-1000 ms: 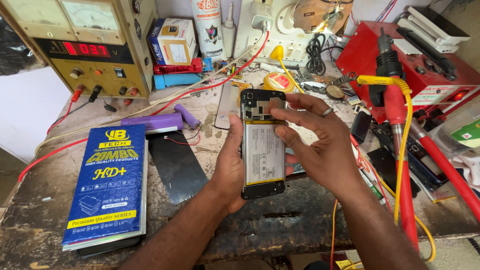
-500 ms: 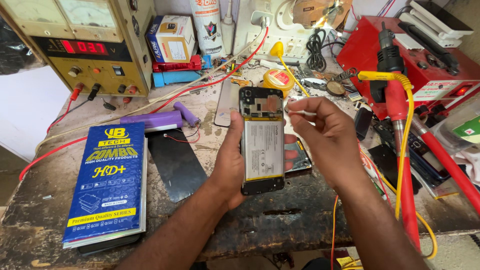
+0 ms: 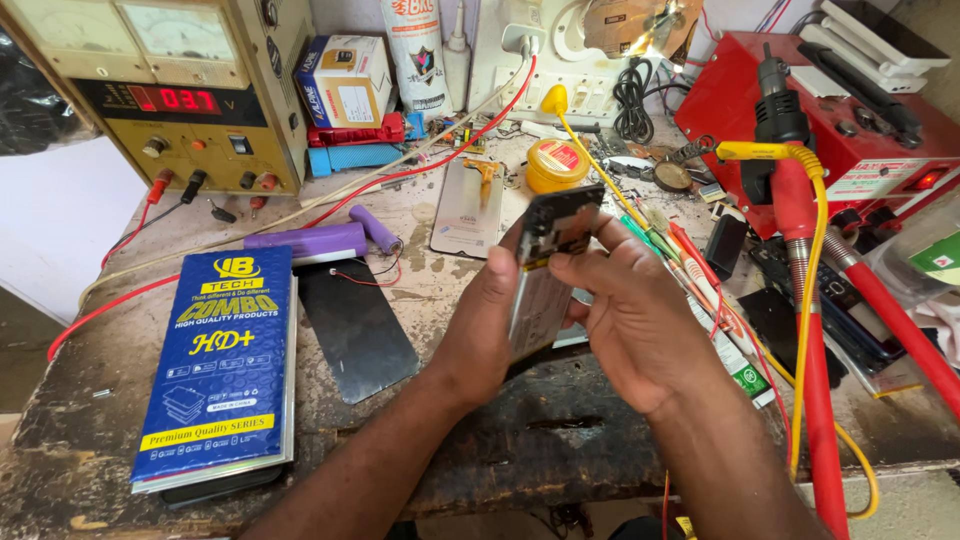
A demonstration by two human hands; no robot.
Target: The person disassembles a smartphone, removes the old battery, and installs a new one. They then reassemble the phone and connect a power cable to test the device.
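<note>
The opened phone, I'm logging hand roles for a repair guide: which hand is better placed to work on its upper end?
Probably the right hand: its fingertips already rest at the top edge of the opened phone, above the workbench. The left hand is wrapped around the phone's side, supporting it tilted, so it is occupied.

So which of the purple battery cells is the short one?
The short cell, lying slanted at the right end of the long purple pack, close to the thin red wire.
</note>
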